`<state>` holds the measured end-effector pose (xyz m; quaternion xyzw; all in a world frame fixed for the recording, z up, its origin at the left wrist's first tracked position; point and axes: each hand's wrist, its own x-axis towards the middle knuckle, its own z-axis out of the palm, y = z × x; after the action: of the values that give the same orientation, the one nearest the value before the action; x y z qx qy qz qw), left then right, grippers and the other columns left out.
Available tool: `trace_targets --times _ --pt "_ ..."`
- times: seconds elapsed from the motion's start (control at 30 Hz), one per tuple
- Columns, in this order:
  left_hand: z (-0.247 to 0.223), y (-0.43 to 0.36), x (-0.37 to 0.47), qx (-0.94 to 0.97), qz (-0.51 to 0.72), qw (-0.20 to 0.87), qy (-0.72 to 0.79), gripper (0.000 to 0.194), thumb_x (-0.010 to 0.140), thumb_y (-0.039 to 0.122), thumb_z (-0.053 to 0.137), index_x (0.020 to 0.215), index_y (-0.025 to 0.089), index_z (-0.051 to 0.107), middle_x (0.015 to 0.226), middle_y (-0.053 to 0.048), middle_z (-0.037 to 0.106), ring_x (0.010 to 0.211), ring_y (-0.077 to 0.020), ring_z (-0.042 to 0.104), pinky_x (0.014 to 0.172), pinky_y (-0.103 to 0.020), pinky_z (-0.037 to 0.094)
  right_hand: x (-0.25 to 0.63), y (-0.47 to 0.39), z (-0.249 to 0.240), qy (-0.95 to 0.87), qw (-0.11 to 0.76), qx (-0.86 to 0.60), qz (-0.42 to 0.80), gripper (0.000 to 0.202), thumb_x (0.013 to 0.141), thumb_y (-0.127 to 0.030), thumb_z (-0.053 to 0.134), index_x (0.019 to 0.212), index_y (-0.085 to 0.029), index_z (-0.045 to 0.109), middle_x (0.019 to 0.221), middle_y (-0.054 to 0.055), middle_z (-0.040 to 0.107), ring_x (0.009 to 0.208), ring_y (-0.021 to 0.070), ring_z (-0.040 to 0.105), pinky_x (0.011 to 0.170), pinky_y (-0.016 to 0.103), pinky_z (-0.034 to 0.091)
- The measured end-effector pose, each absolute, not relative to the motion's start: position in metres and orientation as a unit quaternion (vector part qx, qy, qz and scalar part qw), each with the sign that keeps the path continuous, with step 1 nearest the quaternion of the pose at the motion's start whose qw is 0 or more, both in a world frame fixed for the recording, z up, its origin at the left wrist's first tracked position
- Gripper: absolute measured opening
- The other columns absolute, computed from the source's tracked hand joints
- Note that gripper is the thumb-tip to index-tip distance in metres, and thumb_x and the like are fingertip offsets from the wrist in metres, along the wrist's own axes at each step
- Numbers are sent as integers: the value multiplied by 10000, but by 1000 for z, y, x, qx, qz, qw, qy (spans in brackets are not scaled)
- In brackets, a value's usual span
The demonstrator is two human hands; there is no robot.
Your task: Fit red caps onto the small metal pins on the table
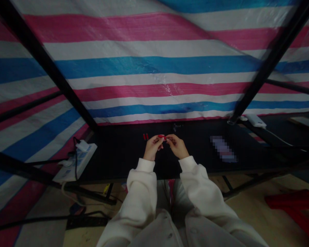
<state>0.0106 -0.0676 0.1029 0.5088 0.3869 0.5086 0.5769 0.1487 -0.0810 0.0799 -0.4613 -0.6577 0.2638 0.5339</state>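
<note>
Hands (179,145) around small red piece (162,136); fingertips touching.

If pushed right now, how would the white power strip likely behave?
The power strip looks stiff, its edges straight, so it would probably slide as one piece. The black cord might tug it, and the protruding white adapter may catch.

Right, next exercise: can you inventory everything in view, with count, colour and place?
Striped plastic sheeting: count unclear, pink-white-blue, behind
Metal poles: several, black, both sides
Flat tabletop: one, black, below hands
Rectangular power strip: one, white, tabletop's left end
Small slim pieces: two, red, beyond left hand
Held slim piece: at least one, red, between hands
Pixelated oblong item: one, purplish-grey, right
Corded box: one, white, far right
Straight bars: two, red, lower right
Hands: two, bare, left and right, centre
</note>
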Motion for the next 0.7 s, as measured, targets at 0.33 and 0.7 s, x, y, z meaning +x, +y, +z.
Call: trace_targets --times 0.33,0.7 --pt "95 -63 10 504 528 527 436 346 576 381 705 760 113 587 641 -7 585 427 -30 435 372 -154 278 156 -71 61 -692 427 -527 247 146 756 -262 542 871 -193 600 828 14 610 646 102 548 650 245 450" --pt "78 -58 13 507 511 519 460 340 553 347 723 756 111 586 614 2 568 466 -45 458 398 -158 338 184 -54 41 -622 414 -639 181 152 708 -245 565 827 -166 616 737 17 556 644 114 514 642 249 433"
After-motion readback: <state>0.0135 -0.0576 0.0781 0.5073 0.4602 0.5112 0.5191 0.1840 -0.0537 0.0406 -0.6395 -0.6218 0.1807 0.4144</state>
